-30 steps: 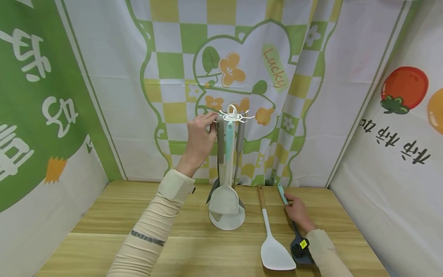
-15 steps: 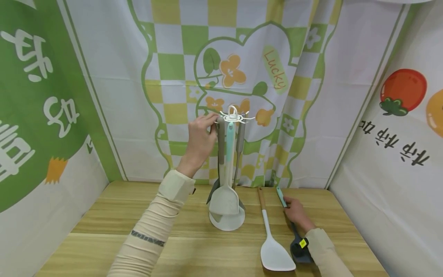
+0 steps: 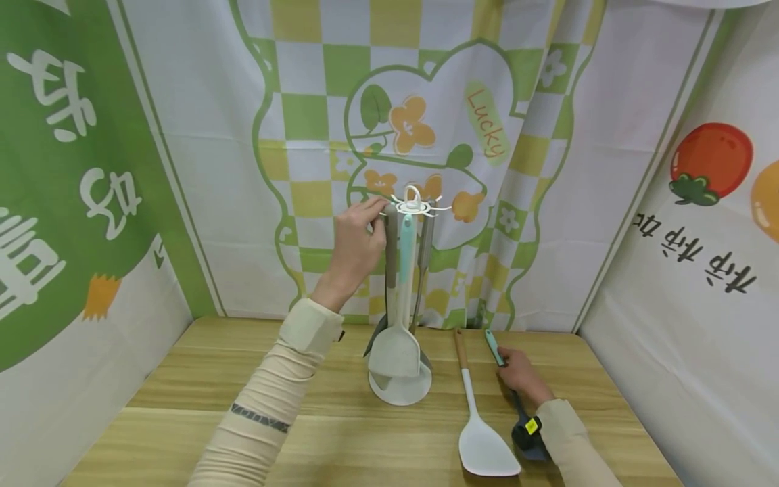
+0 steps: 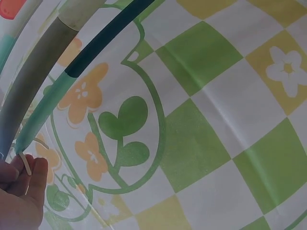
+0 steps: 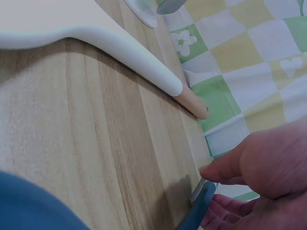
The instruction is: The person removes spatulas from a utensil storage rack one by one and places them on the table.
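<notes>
In the head view my left hand is at the top of a white utensil rack, beside a grey handle. The left wrist view shows its thumb and fingers pinching a rack hook, at the end of a teal-and-dark handle that hangs there. My right hand pinches the teal handle of a dark spatula lying on the table at the right; the hand and wrist partly cover it. In the right wrist view the spatula's handle end sits between thumb and fingers.
A white spatula with a wooden handle lies left of my right hand. Several utensils hang on the rack, including a pale turner in front. A patterned curtain stands behind the wooden table, with printed side panels.
The right hand and the dark spatula have shifted very slightly towards me. My left hand keeps its place at the rack. The head view itself has moved a little.
</notes>
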`<state>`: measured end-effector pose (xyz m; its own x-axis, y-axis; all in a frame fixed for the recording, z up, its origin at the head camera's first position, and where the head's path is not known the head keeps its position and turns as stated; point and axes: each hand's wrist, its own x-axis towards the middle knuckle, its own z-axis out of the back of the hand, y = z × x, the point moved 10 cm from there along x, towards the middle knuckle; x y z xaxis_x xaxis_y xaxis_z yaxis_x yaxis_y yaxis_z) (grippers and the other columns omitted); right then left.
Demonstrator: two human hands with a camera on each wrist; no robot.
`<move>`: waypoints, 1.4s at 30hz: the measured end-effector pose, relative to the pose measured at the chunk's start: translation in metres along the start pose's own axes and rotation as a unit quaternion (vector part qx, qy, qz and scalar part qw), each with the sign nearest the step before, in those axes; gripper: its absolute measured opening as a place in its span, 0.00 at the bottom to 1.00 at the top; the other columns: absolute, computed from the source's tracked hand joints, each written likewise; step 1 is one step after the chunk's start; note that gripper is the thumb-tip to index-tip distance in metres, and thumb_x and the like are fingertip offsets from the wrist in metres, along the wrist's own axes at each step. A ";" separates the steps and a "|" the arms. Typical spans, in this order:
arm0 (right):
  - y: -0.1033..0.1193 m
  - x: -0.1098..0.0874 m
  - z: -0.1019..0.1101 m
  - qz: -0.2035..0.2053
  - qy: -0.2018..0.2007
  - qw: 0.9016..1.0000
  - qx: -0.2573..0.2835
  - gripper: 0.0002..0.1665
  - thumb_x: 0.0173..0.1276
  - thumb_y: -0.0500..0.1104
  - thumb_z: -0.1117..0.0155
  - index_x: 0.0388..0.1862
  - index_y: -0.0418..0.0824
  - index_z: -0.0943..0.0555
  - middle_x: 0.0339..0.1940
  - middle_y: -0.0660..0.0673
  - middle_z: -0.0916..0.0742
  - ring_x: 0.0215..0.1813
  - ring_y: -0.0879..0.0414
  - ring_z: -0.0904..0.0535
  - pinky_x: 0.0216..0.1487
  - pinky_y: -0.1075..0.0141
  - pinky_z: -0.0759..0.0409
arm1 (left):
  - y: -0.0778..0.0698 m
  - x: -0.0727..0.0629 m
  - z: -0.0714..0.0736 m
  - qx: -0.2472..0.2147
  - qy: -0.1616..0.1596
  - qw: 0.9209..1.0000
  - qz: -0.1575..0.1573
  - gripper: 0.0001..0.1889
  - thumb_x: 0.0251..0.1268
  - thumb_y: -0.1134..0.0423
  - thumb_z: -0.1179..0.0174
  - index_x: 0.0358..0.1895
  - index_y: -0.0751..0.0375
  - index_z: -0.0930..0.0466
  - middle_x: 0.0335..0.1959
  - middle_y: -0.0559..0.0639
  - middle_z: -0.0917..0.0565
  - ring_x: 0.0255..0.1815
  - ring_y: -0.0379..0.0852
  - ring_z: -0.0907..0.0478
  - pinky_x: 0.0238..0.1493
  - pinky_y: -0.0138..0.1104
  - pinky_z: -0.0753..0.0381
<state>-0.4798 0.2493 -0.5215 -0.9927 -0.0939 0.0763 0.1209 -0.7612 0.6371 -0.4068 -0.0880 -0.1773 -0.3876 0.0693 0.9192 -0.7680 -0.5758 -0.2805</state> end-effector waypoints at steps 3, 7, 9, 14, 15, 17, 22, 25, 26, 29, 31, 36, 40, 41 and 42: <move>0.000 0.000 0.000 -0.005 0.009 1.000 -0.005 0.34 0.60 0.24 0.42 0.67 0.16 0.33 0.67 0.19 0.26 0.67 0.29 0.27 0.64 0.43 0.22 | 0.003 0.000 -0.002 -0.016 0.011 1.000 0.017 0.21 0.65 0.74 0.57 0.49 0.72 0.13 0.51 0.60 0.12 0.44 0.57 0.16 0.41 0.44 0.19; -0.002 0.001 0.001 -0.024 0.022 0.999 -0.014 0.34 0.61 0.25 0.42 0.68 0.17 0.34 0.68 0.19 0.27 0.69 0.28 0.29 0.65 0.41 0.24 | 0.003 0.000 -0.005 -0.033 0.022 0.999 0.028 0.22 0.66 0.66 0.57 0.50 0.70 0.13 0.51 0.58 0.12 0.44 0.54 0.17 0.45 0.46 0.17; -0.001 0.001 0.003 -0.029 0.023 0.999 -0.016 0.34 0.61 0.25 0.42 0.68 0.17 0.33 0.67 0.19 0.27 0.67 0.30 0.27 0.64 0.42 0.22 | 0.003 0.001 -0.005 -0.042 0.023 0.998 0.029 0.21 0.69 0.63 0.55 0.50 0.70 0.14 0.51 0.59 0.13 0.46 0.54 0.17 0.48 0.46 0.16; 0.005 -0.002 0.008 -0.017 0.016 1.000 -0.017 0.33 0.59 0.26 0.42 0.66 0.16 0.31 0.64 0.18 0.25 0.58 0.34 0.23 0.58 0.46 0.19 | 0.003 0.001 -0.008 -0.074 0.027 0.996 0.031 0.17 0.74 0.60 0.49 0.46 0.70 0.15 0.50 0.59 0.14 0.46 0.52 0.18 0.50 0.49 0.15; 0.005 -0.002 0.008 -0.016 0.015 1.000 -0.015 0.33 0.59 0.25 0.42 0.65 0.16 0.31 0.64 0.18 0.24 0.57 0.34 0.23 0.57 0.47 0.18 | 0.003 0.000 -0.008 -0.081 0.028 0.996 0.034 0.16 0.74 0.61 0.48 0.46 0.70 0.15 0.50 0.59 0.15 0.47 0.52 0.18 0.51 0.49 0.15; 0.007 -0.003 0.009 -0.011 0.015 1.000 -0.012 0.33 0.57 0.25 0.42 0.64 0.15 0.30 0.61 0.18 0.23 0.53 0.36 0.22 0.53 0.49 0.17 | 0.006 -0.001 -0.010 -0.092 0.031 0.994 0.043 0.14 0.74 0.62 0.46 0.47 0.70 0.16 0.52 0.60 0.16 0.49 0.51 0.19 0.52 0.49 0.15; 0.012 -0.006 0.008 -0.001 0.022 0.999 -0.022 0.33 0.58 0.25 0.41 0.64 0.14 0.31 0.59 0.18 0.21 0.49 0.39 0.23 0.50 0.51 0.17 | 0.016 -0.007 -0.012 -0.129 0.028 0.989 0.069 0.15 0.75 0.67 0.43 0.57 0.74 0.20 0.63 0.65 0.20 0.61 0.55 0.21 0.59 0.46 0.16; 0.022 -0.008 0.007 0.018 0.027 0.998 -0.047 0.34 0.60 0.27 0.40 0.65 0.13 0.33 0.61 0.18 0.22 0.54 0.36 0.22 0.57 0.46 0.19 | 0.018 -0.009 -0.009 -0.161 0.012 0.984 0.071 0.16 0.73 0.70 0.40 0.58 0.75 0.20 0.65 0.67 0.22 0.66 0.57 0.23 0.59 0.46 0.16; 0.027 -0.009 0.008 0.028 0.026 0.998 -0.055 0.34 0.60 0.28 0.39 0.65 0.13 0.32 0.61 0.18 0.23 0.57 0.35 0.22 0.60 0.44 0.20 | 0.018 -0.009 -0.008 -0.168 0.004 0.983 0.070 0.16 0.72 0.71 0.39 0.58 0.75 0.20 0.66 0.68 0.23 0.67 0.57 0.24 0.58 0.46 0.15; 0.044 -0.011 0.012 0.053 0.021 0.997 -0.059 0.34 0.61 0.29 0.38 0.64 0.13 0.32 0.62 0.17 0.24 0.64 0.27 0.26 0.66 0.39 0.25 | 0.017 -0.010 -0.003 -0.175 -0.017 0.982 0.064 0.16 0.69 0.72 0.36 0.57 0.75 0.19 0.65 0.68 0.22 0.66 0.57 0.23 0.57 0.44 0.15; 0.055 -0.014 0.016 0.067 0.014 0.996 -0.060 0.33 0.61 0.30 0.37 0.63 0.13 0.31 0.61 0.16 0.24 0.66 0.24 0.29 0.67 0.37 0.28 | 0.017 -0.010 -0.001 -0.176 -0.030 0.982 0.063 0.17 0.67 0.73 0.35 0.57 0.76 0.19 0.63 0.68 0.21 0.63 0.58 0.22 0.57 0.44 0.14; 0.077 -0.021 0.019 0.086 0.014 0.994 -0.060 0.34 0.66 0.32 0.37 0.67 0.16 0.33 0.64 0.17 0.25 0.61 0.25 0.25 0.63 0.39 0.23 | 0.019 -0.013 0.000 -0.210 -0.045 0.973 0.086 0.17 0.66 0.76 0.35 0.58 0.77 0.20 0.57 0.70 0.21 0.54 0.61 0.19 0.55 0.43 0.13; 0.101 -0.030 0.021 0.101 0.016 0.994 -0.038 0.34 0.70 0.32 0.38 0.71 0.19 0.35 0.66 0.18 0.28 0.58 0.27 0.23 0.58 0.41 0.19 | 0.023 -0.015 -0.003 -0.230 -0.035 0.966 0.113 0.17 0.68 0.76 0.37 0.59 0.76 0.20 0.54 0.68 0.20 0.53 0.59 0.18 0.54 0.37 0.13; 0.107 -0.032 0.022 0.107 0.015 0.994 -0.027 0.34 0.71 0.32 0.39 0.72 0.20 0.36 0.66 0.18 0.28 0.59 0.26 0.24 0.58 0.41 0.19 | 0.023 -0.015 -0.004 -0.230 -0.032 0.965 0.118 0.17 0.69 0.76 0.38 0.59 0.76 0.20 0.54 0.67 0.19 0.53 0.59 0.18 0.54 0.36 0.13; 0.114 -0.034 0.024 0.115 0.012 0.993 -0.019 0.34 0.71 0.31 0.39 0.73 0.20 0.36 0.66 0.19 0.28 0.60 0.27 0.24 0.58 0.41 0.19 | 0.024 -0.015 -0.005 -0.232 -0.030 0.965 0.122 0.17 0.69 0.76 0.38 0.60 0.76 0.21 0.53 0.67 0.19 0.53 0.58 0.18 0.55 0.35 0.14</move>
<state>-0.4325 0.1810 -0.4334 -0.9384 -0.2835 0.1975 0.3451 -0.7417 0.5751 -0.4218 -0.0992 -0.1991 -0.5656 -0.0769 0.8211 -0.8090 -0.1418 -0.5705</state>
